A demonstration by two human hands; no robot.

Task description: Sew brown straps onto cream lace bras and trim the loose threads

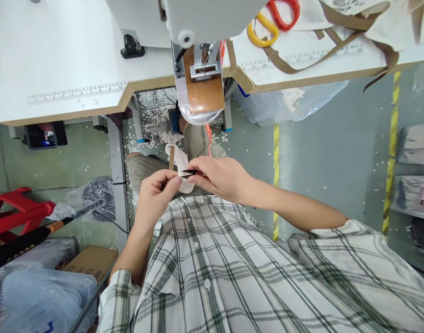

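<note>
My left hand pinches the edge of a white fabric piece that has a brown strap on it. The cloth hangs over my lap. Closed around small black thread snips, my right hand holds the blades against the fabric right beside my left fingertips. Just above both hands juts the sewing machine's arm, with its presser foot over a brown plate. An orange-red thread strand dangles from it towards my right hand.
Red-and-yellow scissors and brown straps lie on the white table at right. A clear plastic bin stands below. Scraps litter the floor. At left are a red stool, a cardboard box and a metal table leg.
</note>
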